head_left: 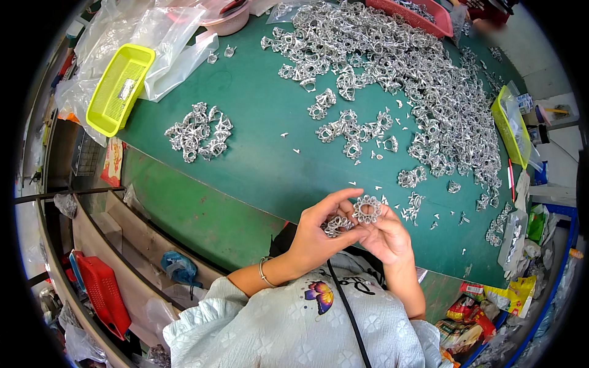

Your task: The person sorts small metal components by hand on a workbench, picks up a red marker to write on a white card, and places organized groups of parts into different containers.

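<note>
Close to the table's near edge, my two hands meet in front of my chest. My left hand [308,234] curls around a few silver flower-shaped metal pieces [337,226]. Between the fingers of my right hand [391,237] is another silver flower-shaped metal piece [366,209], its round open middle facing up. The left index fingertip comes close to this piece; whether it touches is hard to tell. Small metal scraps [412,207] and loose pieces lie just beyond my right hand on the green table [264,159].
A large heap of similar silver pieces [442,104] covers the far right of the table. A smaller pile [197,133] lies at the left. Yellow-green baskets [101,126] [515,129] stand at both sides. A pink tray [423,23] and a pink basin [228,26] sit at the far edge.
</note>
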`<state>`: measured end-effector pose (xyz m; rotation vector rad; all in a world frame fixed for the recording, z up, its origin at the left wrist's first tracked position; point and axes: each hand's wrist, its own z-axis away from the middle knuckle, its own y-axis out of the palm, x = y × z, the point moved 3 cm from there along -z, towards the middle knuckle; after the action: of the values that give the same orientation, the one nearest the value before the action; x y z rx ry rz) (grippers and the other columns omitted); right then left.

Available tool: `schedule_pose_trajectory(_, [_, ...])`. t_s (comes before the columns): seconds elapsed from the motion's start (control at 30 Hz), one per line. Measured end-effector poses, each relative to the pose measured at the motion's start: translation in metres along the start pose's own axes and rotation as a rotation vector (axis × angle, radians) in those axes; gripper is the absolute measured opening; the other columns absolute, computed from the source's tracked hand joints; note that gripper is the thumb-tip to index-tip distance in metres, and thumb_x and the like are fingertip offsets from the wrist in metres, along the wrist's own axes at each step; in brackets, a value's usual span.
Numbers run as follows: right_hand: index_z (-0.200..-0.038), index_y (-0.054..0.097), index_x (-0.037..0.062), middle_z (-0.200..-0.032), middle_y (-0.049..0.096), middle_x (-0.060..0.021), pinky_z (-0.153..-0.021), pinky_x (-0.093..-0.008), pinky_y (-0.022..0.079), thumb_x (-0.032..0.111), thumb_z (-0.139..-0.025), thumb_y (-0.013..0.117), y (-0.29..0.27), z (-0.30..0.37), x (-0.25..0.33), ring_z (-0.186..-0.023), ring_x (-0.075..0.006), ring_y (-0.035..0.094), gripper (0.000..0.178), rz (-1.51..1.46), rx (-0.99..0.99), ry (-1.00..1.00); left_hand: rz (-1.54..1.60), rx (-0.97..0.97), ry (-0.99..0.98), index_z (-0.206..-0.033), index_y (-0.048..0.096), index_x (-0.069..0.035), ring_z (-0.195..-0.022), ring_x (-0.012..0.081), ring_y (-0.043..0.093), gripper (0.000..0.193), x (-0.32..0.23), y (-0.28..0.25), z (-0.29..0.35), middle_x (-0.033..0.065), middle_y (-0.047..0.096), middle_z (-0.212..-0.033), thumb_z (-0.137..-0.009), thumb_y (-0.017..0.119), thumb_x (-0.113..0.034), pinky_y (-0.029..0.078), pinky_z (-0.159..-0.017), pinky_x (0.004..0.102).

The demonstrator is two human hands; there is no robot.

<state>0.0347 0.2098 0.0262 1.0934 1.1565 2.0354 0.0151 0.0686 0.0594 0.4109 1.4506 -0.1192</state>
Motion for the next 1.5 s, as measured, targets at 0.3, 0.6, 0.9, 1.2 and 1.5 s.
schedule_pose_trajectory(0.3, [-0.099,0.059,0.002,-0.095,0.062,-0.0064,-0.079,-0.0296,0.047,0.007,-0.086,0.056,0.002,0.002,0.001,-0.086,-0.015,0.059,0.014,0.278,-0.143,-0.083,-0.378,-0.032,0.25,-0.114,0.054,-0.002,-0.071,0.0066,0.054,0.053,-0.008,-0.001,-0.004,0.0013,0.058,-0.079,-0.065,0.076,0.0,0.044,-0.065,0.0206])
schedule_pose_trajectory(0.6, [-0.1,0.059,0.0008,-0.084,0.059,-0.005,-0.062,-0.0237,0.043,0.007,-0.081,0.063,-0.005,-0.038,0.049,-0.067,-0.0107,0.054,0.02,1.184,-0.408,-0.473,0.985,0.161,-0.398,-0.105,0.047,-0.006,-0.039,0.0166,0.044,0.027,0.03,-0.012,-0.007,0.0193,0.055,-0.082,-0.086,0.045,-0.025,0.033,-0.033,0.0251])
schedule_pose_trajectory(0.9, [-0.084,0.063,-0.0018,-0.073,0.061,-0.0057,-0.055,-0.0248,0.045,0.008,-0.082,0.064,-0.017,-0.072,0.042,-0.061,-0.0111,0.056,0.01,1.258,-0.596,-0.591,0.9,-0.091,-0.329,-0.096,0.051,-0.003,-0.066,0.0252,0.059,0.02,0.037,-0.016,-0.007,0.0186,0.056,-0.098,-0.086,0.045,-0.019,0.043,-0.038,0.0242])
schedule_pose_trajectory(1.2, [-0.092,0.058,0.0067,-0.096,0.059,-0.01,-0.077,-0.0305,0.047,0.016,-0.087,0.054,-0.018,-0.022,-0.003,-0.085,-0.0192,0.055,0.012,-0.272,-0.079,0.063,0.378,-0.117,-0.135,-0.094,0.056,-0.001,-0.072,0.0129,0.058,0.009,0.03,-0.013,-0.008,0.0085,0.058,-0.093,-0.086,0.055,-0.004,0.046,-0.049,0.0218])
schedule_pose_trajectory(1.5, [-0.097,0.057,0.0004,-0.091,0.061,-0.0086,-0.07,-0.0267,0.048,0.01,-0.088,0.052,-0.004,-0.014,-0.001,-0.075,-0.0152,0.056,0.014,0.066,-0.266,-0.196,0.006,-0.153,0.094,-0.104,0.056,0.0,-0.077,0.0102,0.056,0.036,0.015,-0.006,-0.006,0.007,0.055,-0.1,-0.071,0.069,0.003,0.047,-0.063,0.0203])
